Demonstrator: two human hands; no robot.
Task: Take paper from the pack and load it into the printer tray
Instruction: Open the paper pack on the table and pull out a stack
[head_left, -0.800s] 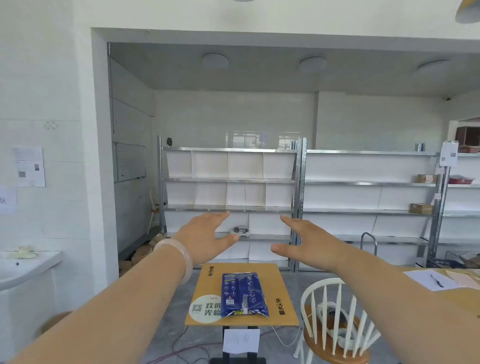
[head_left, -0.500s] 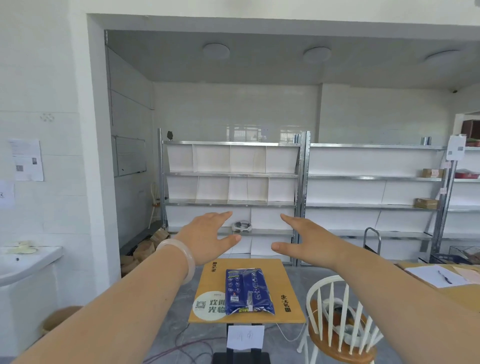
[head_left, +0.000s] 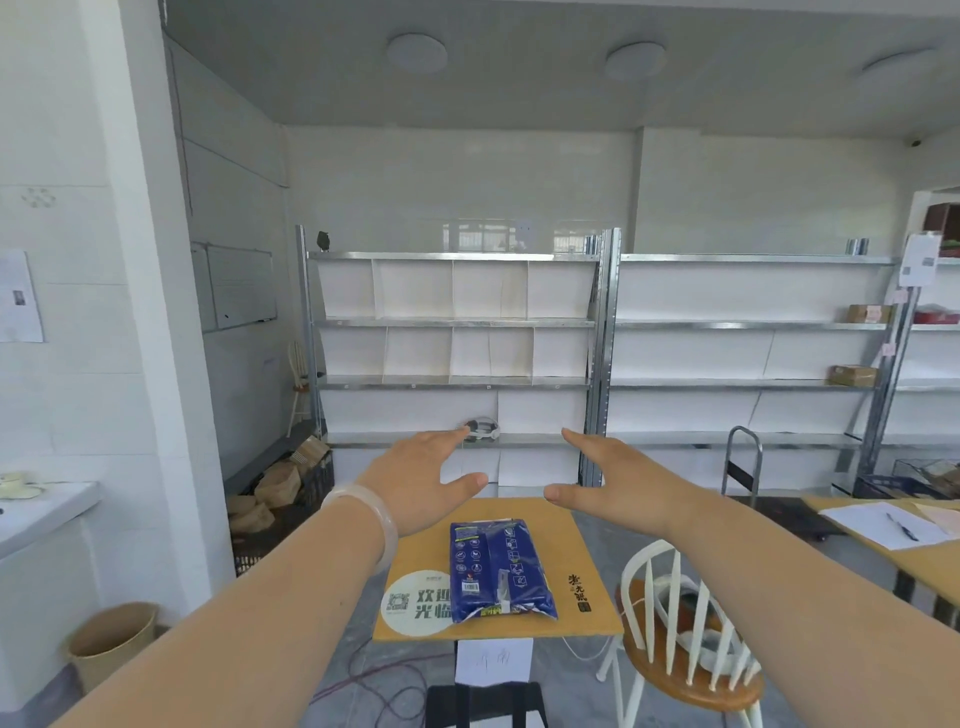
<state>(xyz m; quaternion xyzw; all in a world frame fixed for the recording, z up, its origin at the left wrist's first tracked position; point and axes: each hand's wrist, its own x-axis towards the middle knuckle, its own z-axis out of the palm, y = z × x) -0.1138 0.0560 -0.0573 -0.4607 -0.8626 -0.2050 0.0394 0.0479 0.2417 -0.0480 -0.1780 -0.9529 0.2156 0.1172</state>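
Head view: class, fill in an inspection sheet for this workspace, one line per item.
Surface: small tan table, round sticker at its near left.
Job's things: blue paper pack lies flat on the table, near end looks torn open; no printer seen.
Clutter: nothing seen on the table besides the pack.
Grippers: left hand and right hand open, raised in front, holding nothing.
Cables: cords lie on the floor under the table.
Surroundings: white chair at right, metal shelves behind, bin at left.
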